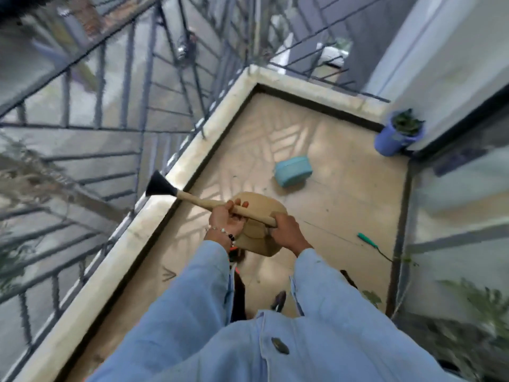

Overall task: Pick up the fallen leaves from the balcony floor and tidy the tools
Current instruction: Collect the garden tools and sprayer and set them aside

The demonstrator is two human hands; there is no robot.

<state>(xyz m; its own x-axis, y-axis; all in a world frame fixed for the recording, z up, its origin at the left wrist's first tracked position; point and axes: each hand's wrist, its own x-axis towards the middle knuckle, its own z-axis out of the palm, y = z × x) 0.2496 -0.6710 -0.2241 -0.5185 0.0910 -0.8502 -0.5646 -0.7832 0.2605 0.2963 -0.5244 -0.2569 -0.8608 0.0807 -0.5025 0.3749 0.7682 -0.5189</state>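
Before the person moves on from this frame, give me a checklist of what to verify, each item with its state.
1. Left hand grips the spout of the watering can: ok.
2. Right hand holds the can at the near end of the spout: ok, though whether it grips the handle, cannot tell.
3. Black rose clear of the railing: cannot tell; it overlaps the ledge in this view.
4. Green-handled tool picked up: not ok, it lies on the floor.
5. Teal box tidied: not ok, on the floor.
6. Fallen leaves gone: cannot tell, too blurred.
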